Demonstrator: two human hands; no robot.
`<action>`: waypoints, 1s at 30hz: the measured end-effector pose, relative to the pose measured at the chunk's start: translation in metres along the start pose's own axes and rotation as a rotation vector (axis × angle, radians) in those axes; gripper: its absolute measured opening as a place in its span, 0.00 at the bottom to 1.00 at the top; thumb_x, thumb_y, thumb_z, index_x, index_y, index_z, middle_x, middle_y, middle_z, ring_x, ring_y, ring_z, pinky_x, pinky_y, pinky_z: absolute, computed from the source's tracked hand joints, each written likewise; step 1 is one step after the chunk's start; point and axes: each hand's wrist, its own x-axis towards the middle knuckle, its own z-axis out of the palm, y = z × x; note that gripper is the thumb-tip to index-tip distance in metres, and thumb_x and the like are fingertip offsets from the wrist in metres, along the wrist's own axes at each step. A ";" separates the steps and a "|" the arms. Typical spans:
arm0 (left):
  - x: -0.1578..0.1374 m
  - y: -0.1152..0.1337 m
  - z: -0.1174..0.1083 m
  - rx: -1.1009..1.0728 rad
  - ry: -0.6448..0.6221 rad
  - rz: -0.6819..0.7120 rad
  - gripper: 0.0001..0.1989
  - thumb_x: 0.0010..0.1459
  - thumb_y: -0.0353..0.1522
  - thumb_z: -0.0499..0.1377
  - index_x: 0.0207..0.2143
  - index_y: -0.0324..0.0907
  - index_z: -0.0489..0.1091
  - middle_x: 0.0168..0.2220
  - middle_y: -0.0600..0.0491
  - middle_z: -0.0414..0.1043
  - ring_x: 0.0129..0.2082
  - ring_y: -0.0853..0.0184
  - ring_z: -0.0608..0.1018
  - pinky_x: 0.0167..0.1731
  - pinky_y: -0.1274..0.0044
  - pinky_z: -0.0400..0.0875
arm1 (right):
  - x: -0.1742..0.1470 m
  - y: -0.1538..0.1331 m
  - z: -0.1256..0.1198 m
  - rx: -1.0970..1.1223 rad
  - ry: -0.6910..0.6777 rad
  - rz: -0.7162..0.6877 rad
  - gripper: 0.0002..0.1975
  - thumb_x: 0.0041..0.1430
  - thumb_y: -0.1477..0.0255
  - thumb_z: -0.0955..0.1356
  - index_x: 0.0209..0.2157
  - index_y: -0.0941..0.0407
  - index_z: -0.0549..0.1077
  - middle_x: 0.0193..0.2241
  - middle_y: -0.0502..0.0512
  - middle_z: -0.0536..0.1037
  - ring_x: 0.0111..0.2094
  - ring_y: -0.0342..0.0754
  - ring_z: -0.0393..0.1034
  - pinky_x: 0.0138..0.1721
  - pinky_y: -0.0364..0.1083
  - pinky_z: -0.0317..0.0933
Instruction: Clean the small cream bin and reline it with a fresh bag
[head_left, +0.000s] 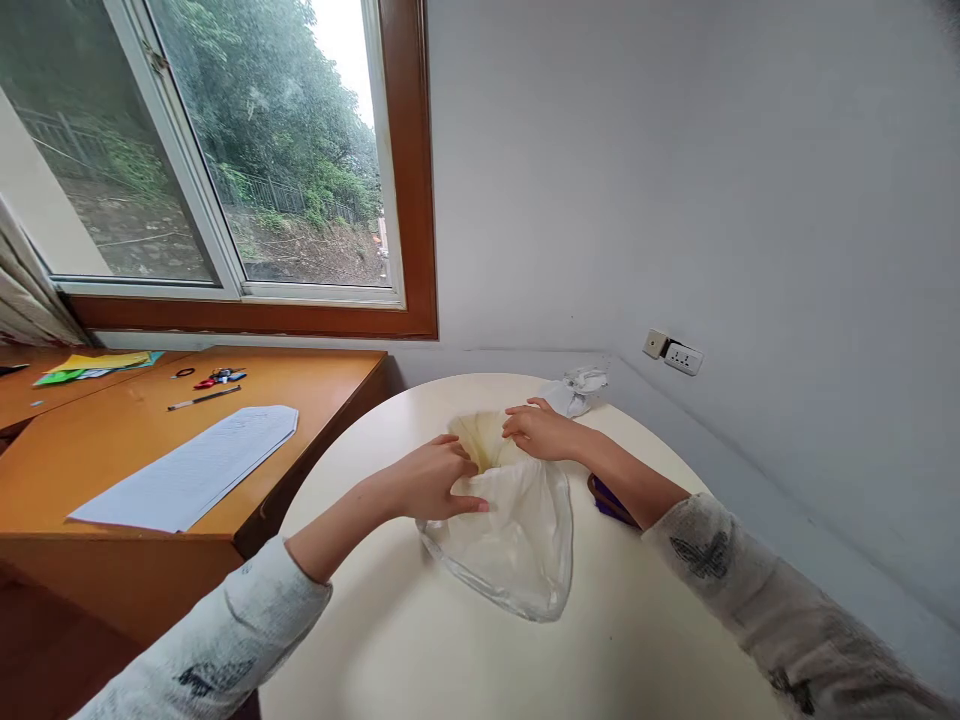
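Note:
A translucent white plastic bag (517, 540) lies on the round cream table (450, 670), its clear, shiny edge spreading toward me. At its far end, between my hands, is a yellowish patch of thin, wrinkled material (480, 437); whether it belongs to the bag I cannot tell. My left hand (437, 482) rests on the bag's left side, its thumb stretched out and apart from the bent fingers. From the right, my right hand (541, 430) has its fingertips closed at the far edge of the bag. Part of the bag is hidden under both hands.
Crumpled clear plastic (577, 390) lies at the table's back right. A purple and brown item (611, 498) is partly under my right forearm. On the wooden desk (330, 390) to the left are paper sheets (195, 465), a pen (204, 398) and scissors (217, 379). Walls stand behind and right.

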 end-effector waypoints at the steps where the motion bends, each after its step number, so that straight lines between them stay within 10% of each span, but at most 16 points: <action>1: -0.001 -0.001 0.000 -0.025 -0.013 -0.007 0.19 0.54 0.45 0.53 0.20 0.41 0.67 0.21 0.55 0.69 0.30 0.67 0.71 0.36 0.77 0.62 | 0.000 0.003 0.002 0.029 0.036 -0.005 0.16 0.54 0.79 0.58 0.40 0.55 0.73 0.41 0.56 0.76 0.52 0.50 0.61 0.55 0.54 0.43; 6: 0.000 -0.005 0.002 -0.116 -0.045 -0.119 0.21 0.57 0.46 0.49 0.23 0.40 0.68 0.23 0.53 0.70 0.31 0.65 0.71 0.36 0.75 0.62 | 0.008 0.014 0.008 0.326 0.344 0.117 0.17 0.58 0.73 0.59 0.48 0.55 0.68 0.49 0.57 0.69 0.50 0.47 0.62 0.52 0.48 0.53; 11: 0.015 0.012 0.011 -0.085 0.034 -0.239 0.24 0.55 0.48 0.50 0.45 0.39 0.66 0.34 0.48 0.72 0.38 0.60 0.73 0.35 0.74 0.64 | 0.022 0.036 0.019 0.583 0.263 0.227 0.15 0.54 0.68 0.63 0.41 0.58 0.73 0.43 0.59 0.75 0.43 0.48 0.69 0.45 0.47 0.61; 22: 0.022 0.018 0.039 -0.022 -0.075 -0.170 0.13 0.60 0.37 0.46 0.31 0.41 0.66 0.20 0.54 0.70 0.21 0.65 0.73 0.24 0.76 0.61 | 0.066 0.045 0.039 0.736 0.286 0.189 0.13 0.48 0.64 0.66 0.27 0.61 0.74 0.26 0.54 0.77 0.29 0.44 0.70 0.33 0.43 0.63; 30: 0.017 -0.018 0.011 -0.218 0.165 -0.292 0.18 0.63 0.37 0.42 0.42 0.40 0.68 0.45 0.48 0.70 0.46 0.65 0.70 0.52 0.69 0.58 | 0.046 0.034 0.017 0.595 0.578 0.246 0.11 0.55 0.69 0.60 0.34 0.58 0.70 0.34 0.55 0.75 0.35 0.44 0.67 0.38 0.44 0.59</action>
